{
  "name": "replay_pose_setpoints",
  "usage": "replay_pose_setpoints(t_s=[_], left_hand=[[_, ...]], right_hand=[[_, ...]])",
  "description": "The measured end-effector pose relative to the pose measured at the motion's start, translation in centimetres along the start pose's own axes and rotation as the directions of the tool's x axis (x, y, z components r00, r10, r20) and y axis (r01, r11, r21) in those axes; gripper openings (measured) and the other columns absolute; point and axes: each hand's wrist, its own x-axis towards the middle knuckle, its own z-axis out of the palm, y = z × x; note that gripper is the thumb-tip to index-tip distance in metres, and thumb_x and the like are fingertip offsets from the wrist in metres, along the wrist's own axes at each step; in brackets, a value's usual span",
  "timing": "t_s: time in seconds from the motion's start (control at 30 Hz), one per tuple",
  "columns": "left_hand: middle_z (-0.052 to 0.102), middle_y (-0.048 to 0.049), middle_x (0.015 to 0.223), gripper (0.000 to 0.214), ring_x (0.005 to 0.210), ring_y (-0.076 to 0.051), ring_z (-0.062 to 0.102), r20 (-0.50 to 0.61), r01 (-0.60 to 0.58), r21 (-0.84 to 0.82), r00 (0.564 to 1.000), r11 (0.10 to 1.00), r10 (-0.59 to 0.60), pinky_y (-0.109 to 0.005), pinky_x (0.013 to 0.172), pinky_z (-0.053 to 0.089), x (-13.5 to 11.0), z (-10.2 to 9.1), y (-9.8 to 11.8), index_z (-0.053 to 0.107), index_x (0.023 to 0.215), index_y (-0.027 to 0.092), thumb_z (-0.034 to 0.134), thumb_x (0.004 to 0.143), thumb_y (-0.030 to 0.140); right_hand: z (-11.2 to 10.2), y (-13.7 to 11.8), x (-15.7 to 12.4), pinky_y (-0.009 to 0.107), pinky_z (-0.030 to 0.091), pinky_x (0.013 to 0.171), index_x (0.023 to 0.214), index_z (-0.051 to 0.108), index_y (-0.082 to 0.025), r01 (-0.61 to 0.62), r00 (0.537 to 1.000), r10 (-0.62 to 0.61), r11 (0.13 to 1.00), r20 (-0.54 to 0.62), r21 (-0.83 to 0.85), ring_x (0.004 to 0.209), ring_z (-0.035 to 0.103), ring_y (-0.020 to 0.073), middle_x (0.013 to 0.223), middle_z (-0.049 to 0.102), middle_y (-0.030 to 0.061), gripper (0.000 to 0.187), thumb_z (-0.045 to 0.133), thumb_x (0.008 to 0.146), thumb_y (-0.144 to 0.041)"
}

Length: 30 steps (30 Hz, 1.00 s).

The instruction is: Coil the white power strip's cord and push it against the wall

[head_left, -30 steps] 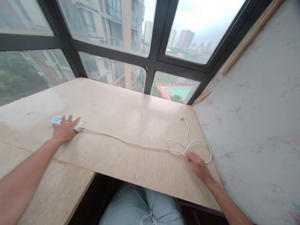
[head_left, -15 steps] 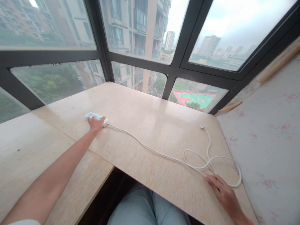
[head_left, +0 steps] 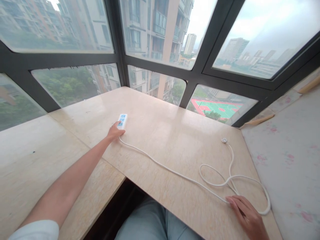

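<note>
A white power strip (head_left: 122,120) with blue socket faces lies on the marble-look tabletop, its far end pointing toward the windows. My left hand (head_left: 115,130) grips its near end, thumb and fingers on either side. From that end a white cord (head_left: 162,166) runs right across the surface to my right hand (head_left: 246,215), whose thumb and fingers are pinched on it. Beyond my right hand the cord forms loose loops by the wall. Its plug (head_left: 224,140) lies on the tabletop toward the back right.
The tabletop (head_left: 155,133) has a cut-out at its front edge (head_left: 125,178), where my legs (head_left: 150,220) are. Dark-framed windows (head_left: 197,76) border the back and left. A flower-papered wall (head_left: 287,166) closes off the right side. A tiny dark speck (head_left: 34,152) sits at left.
My left hand has turned the power strip from lying crosswise to pointing away from me, and shifted it right. The right hand keeps its pinch on the cord. The view has shifted slightly.
</note>
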Motion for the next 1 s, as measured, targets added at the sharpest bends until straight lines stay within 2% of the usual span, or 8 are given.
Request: replay_pose_setpoints(t_s=[0.1, 0.23, 0.5, 0.63, 0.7, 0.8, 0.9, 1.0], left_hand=[[0.055, -0.0093, 0.137, 0.090, 0.122, -0.031, 0.055, 0.166, -0.061, -0.064, 0.984, 0.996, 0.071, -0.035, 0.097, 0.048, 0.0, -1.1, -0.3, 0.045, 0.140, 0.018, 0.067, 0.053, 0.021], [0.051, -0.0112, 0.143, 0.090, 0.131, -0.030, 0.047, 0.298, -0.181, -0.146, 0.929, 0.973, 0.218, -0.034, 0.106, 0.041, -0.4, -2.2, -0.3, 0.050, 0.136, 0.014, 0.067, 0.049, 0.021], [0.064, -0.0088, 0.128, 0.077, 0.121, -0.030, 0.057, 0.530, -0.412, -0.099, 0.749, 0.906, 0.398, -0.039, 0.103, 0.043, -2.6, -2.7, 0.7, 0.060, 0.124, 0.016, 0.052, 0.047, 0.012], [0.066, -0.0096, 0.125, 0.071, 0.117, -0.026, 0.059, 0.544, -0.552, -0.121, 0.658, 0.825, 0.520, -0.036, 0.102, 0.043, -4.6, -1.7, 1.3, 0.062, 0.121, 0.014, 0.048, 0.052, 0.008], [0.065, -0.0094, 0.127, 0.068, 0.119, -0.025, 0.058, 0.528, -0.623, -0.080, 0.636, 0.778, 0.563, -0.037, 0.104, 0.041, -5.6, -0.9, 1.5, 0.062, 0.122, 0.016, 0.047, 0.056, 0.006], [0.065, -0.0069, 0.128, 0.064, 0.127, -0.026, 0.052, 0.517, -0.680, 0.038, 0.641, 0.733, 0.568, -0.047, 0.112, 0.029, -7.0, 0.1, 1.6, 0.066, 0.118, 0.021, 0.047, 0.059, 0.001], [0.063, -0.0024, 0.131, 0.059, 0.139, -0.027, 0.039, 0.516, -0.709, 0.090, 0.634, 0.700, 0.575, -0.057, 0.115, 0.017, -8.1, 0.8, 1.6, 0.069, 0.111, 0.027, 0.048, 0.063, 0.000], [0.056, -0.0016, 0.141, 0.054, 0.144, -0.028, 0.031, 0.452, -0.718, 0.077, 0.643, 0.691, 0.618, -0.057, 0.116, 0.017, -9.0, 1.1, 1.5, 0.072, 0.107, 0.029, 0.050, 0.066, 0.002]], right_hand=[[0.2, 0.3, 0.1, 0.032, 0.053, 0.075, 0.089, 0.069, -0.019, -0.009, 1.000, 0.009, 1.000, -0.006, -0.013, 0.077, 0.067, 0.0206, 0.083, 0.069, 0.0081, 0.023, 0.052, 0.095, -0.033], [0.3, 0.4, 0.4, 0.033, 0.052, 0.076, 0.089, 0.067, -0.020, -0.003, 1.000, 0.003, 1.000, -0.005, -0.011, 0.078, 0.066, 0.0214, 0.083, 0.068, 0.0075, 0.022, 0.053, 0.095, -0.036], [0.8, 1.0, 0.1, 0.035, 0.053, 0.075, 0.099, 0.066, -0.022, 0.002, 0.999, -0.002, 1.000, 0.035, -0.018, 0.086, 0.064, 0.0234, 0.092, 0.066, 0.0086, 0.030, 0.057, 0.091, -0.049], [1.0, 1.5, -0.3, 0.037, 0.053, 0.077, 0.101, 0.066, -0.022, 0.010, 0.999, -0.009, 1.000, 0.035, -0.024, 0.087, 0.064, 0.0244, 0.093, 0.066, 0.0093, 0.034, 0.058, 0.089, -0.053], [1.2, 1.8, -0.4, 0.037, 0.053, 0.078, 0.100, 0.066, -0.021, 0.011, 0.999, -0.010, 1.000, 0.034, -0.019, 0.086, 0.064, 0.0241, 0.092, 0.067, 0.0089, 0.034, 0.058, 0.089, -0.052], [1.5, 2.0, -0.3, 0.036, 0.052, 0.075, 0.096, 0.066, -0.021, 0.002, 0.999, -0.001, 1.000, 0.033, -0.018, 0.081, 0.065, 0.0231, 0.086, 0.068, 0.0079, 0.033, 0.058, 0.089, -0.052], [1.9, 1.9, 0.3, 0.035, 0.052, 0.071, 0.089, 0.065, -0.020, -0.027, 0.999, 0.028, 0.999, 0.038, -0.025, 0.075, 0.065, 0.0221, 0.080, 0.069, 0.0074, 0.036, 0.055, 0.090, -0.054], [2.2, 1.5, 1.2, 0.034, 0.051, 0.067, 0.085, 0.064, -0.020, -0.061, 0.996, 0.063, 0.997, 0.055, -0.040, 0.069, 0.064, 0.0210, 0.076, 0.068, 0.0070, 0.040, 0.050, 0.091, -0.058]])
